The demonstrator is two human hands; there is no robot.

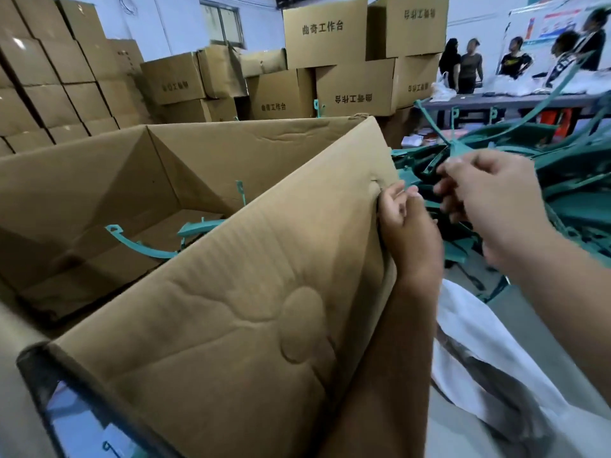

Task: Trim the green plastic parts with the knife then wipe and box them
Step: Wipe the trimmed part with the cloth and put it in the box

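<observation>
Beside the open carton [231, 180], left grip [405, 226] curled on its flap edge, right grip [489, 193] pinching a green part [558, 81].

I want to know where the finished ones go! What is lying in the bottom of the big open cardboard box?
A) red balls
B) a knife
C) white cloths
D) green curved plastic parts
D: a few green curved plastic parts lie on the floor of the big open cardboard box, and nothing else shows in the part of it that can be seen.
</observation>
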